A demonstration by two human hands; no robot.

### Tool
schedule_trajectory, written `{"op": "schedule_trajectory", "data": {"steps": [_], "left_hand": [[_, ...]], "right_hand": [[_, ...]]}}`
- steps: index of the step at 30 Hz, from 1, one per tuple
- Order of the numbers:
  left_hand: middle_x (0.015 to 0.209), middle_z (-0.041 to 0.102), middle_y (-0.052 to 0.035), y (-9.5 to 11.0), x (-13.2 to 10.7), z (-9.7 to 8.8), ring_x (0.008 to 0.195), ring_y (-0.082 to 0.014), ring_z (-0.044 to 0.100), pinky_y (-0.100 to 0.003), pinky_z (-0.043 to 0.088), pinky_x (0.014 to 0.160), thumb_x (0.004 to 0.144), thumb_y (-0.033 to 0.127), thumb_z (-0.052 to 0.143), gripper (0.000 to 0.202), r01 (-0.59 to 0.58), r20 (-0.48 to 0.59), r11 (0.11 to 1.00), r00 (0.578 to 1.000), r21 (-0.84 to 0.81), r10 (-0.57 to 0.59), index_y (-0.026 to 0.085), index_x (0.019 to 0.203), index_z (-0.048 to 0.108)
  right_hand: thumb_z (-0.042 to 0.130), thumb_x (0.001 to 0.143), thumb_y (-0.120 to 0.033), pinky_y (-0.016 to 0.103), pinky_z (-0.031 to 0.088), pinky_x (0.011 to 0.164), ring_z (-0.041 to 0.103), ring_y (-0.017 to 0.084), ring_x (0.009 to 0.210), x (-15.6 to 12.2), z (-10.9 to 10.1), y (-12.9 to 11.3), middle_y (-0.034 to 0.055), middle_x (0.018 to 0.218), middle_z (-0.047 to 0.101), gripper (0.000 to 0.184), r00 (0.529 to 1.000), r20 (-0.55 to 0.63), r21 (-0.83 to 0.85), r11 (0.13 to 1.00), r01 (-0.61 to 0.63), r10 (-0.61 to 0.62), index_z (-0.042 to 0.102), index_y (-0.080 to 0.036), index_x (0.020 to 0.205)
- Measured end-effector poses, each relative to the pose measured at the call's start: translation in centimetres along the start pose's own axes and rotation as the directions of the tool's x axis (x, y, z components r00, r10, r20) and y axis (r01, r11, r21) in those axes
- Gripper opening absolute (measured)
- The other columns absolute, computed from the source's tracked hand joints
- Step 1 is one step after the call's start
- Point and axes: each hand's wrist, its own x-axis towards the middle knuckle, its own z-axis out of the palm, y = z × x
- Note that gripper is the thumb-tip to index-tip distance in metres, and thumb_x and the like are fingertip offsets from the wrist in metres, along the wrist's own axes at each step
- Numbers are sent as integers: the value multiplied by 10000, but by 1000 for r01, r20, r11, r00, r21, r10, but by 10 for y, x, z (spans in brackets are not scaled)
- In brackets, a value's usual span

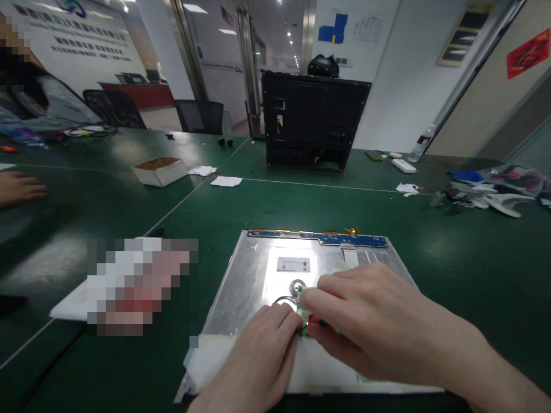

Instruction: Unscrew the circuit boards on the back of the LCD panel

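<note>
A silver metal display panel [253,269] lies flat on the green table [451,252] in front of me, with a blue circuit strip [318,236] along its far edge. Both my hands meet over its near middle. My left hand [253,355] and my right hand [370,321] pinch a small green circuit board [304,312] with red and black wires at it. Fingers of both hands are closed on the board. A white label [293,264] and a round boss [298,285] sit just beyond the fingers. The panel's near edge rests on white padding [206,361].
A black metal computer chassis [312,120] stands at the back centre. A small cardboard box [160,170] and paper scraps [226,181] lie at the left rear. Plastic parts and bags [495,192] lie at the right. Another person's hand [19,188] rests at the far left. A blurred paper lies at the near left.
</note>
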Motion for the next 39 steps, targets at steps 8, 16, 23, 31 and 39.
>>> {"op": "schedule_trajectory", "data": {"steps": [8,16,23,31,39], "left_hand": [[966,630,-77,1,1,-1,894,-263,607,-439,539,805,913,108,373,201,4,14,1000,1000,-9,-3,203,967,543],[954,632,-80,-2,1,1,871,-260,601,-448,543,801,924,118,350,210,-4,11,1000,1000,0,4,198,955,541],[971,629,-86,0,1,-2,886,-260,599,-450,538,817,926,128,355,204,16,28,1000,999,-15,-15,198,969,542],[961,634,-92,2,1,-1,882,-261,605,-447,536,822,930,143,355,192,32,22,999,999,2,-32,199,953,538],[959,629,-89,0,2,0,883,-260,608,-440,534,821,930,145,366,178,31,32,1000,999,2,-31,202,949,534]], "right_hand": [[513,903,-221,311,198,517,466,143,623,0,-3,-2,-25,833,617,91,1000,21,45,999,-8,7,461,-235,977],[464,971,-264,306,175,510,430,139,573,-1,1,1,-27,761,596,55,1000,-13,-11,1000,-12,11,466,-235,924],[503,925,-238,308,188,508,458,146,612,-1,-2,-2,-26,829,612,73,1000,8,22,1000,-9,9,457,-237,982],[447,974,-256,307,173,507,428,140,578,-1,1,0,-34,767,589,45,1000,-17,-19,1000,-13,12,453,-240,932],[474,921,-219,311,177,504,431,140,586,-1,-2,-1,-33,783,591,41,1000,-11,-1,1000,-20,20,450,-238,947]]}}
